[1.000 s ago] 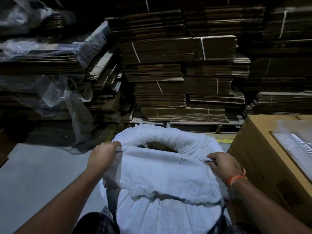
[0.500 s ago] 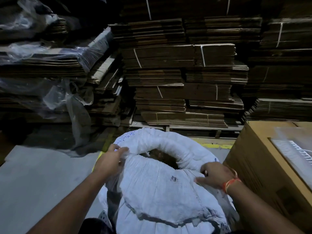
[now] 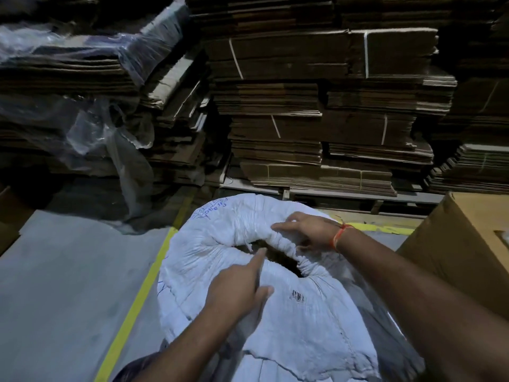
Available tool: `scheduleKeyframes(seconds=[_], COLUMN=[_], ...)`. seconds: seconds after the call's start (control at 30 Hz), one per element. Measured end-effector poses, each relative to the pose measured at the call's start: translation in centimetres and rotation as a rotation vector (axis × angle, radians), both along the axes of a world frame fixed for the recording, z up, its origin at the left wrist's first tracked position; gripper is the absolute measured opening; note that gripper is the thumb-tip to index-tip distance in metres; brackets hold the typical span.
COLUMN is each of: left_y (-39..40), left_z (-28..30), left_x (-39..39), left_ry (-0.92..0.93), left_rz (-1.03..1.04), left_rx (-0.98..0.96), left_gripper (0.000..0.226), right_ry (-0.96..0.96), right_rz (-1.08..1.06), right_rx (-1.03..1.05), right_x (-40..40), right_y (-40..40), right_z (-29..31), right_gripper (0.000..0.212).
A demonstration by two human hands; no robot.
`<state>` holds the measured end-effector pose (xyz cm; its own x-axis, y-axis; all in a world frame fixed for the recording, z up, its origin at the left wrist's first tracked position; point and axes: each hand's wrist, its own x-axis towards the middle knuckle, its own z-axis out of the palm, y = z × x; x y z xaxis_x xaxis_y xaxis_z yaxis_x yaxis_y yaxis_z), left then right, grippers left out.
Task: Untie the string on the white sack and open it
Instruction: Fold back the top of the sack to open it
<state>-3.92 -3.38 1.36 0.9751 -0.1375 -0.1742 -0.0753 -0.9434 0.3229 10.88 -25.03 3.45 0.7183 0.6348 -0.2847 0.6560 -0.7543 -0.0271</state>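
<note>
On your far left, clear plastic sheeting (image 3: 110, 133) hangs off a pile of flattened cardboard. A yellow floor line (image 3: 137, 304) runs diagonally across the grey floor (image 3: 60, 285) toward you. Just right of it, directly in front of you, stands the white sack (image 3: 289, 326): woven, creased, with blue handwriting on its far left shoulder. Its mouth faces up, the top rolled down into a thick collar around a dark opening, and the body runs from your lap away toward the stacks. Your left hand (image 3: 234, 293) rests on the near fabric, forefinger stretched straight to the opening's edge, grip loose and holding nothing. Your right hand (image 3: 308, 232), an orange thread at the wrist, has its grip closed on the bunched far rim. Behind, strapped cardboard stacks (image 3: 316, 106) fill the wall. On your right sits a cardboard box (image 3: 454, 244).
</note>
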Motion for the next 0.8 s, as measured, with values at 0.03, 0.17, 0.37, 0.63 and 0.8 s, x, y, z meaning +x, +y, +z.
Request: scheduleKeyframes(seconds=[0.03,0.17,0.37,0.63,0.8], left_y=[-0.1,0.5,3.7,6.7,7.6], left_z=[0.2,0.5,-0.8,1.4,4.1], left_x=[0.7,1.3,-1.6,-5.3,-7.1], left_ry=[-0.008,-0.068,0.054,0.227,0.288], left_rz=[-0.014,0.004,0.077,0.109,0.111], left_rx=[-0.006,-0.086,0.129,0.408,0.478], left_gripper=[0.065,0.018,0.014,0.015,0.012], right_ry=[0.07,-0.067,-0.199,-0.328,-0.346], right_rz=[-0.028,-0.058,-0.184,-0.543,-0.738], right_rx=[0.071,0.136,0.347,0.199,0.23], right_x=[0.5,1.5,4.1,5.1,5.0], right_y=[0.3,0.1,-4.7,-9.3,-9.6], right_z=[-1.0,-2.8,-3.5,-1.5,-1.9], right_gripper=[0.052,0.027,0.022,0.026,0.028])
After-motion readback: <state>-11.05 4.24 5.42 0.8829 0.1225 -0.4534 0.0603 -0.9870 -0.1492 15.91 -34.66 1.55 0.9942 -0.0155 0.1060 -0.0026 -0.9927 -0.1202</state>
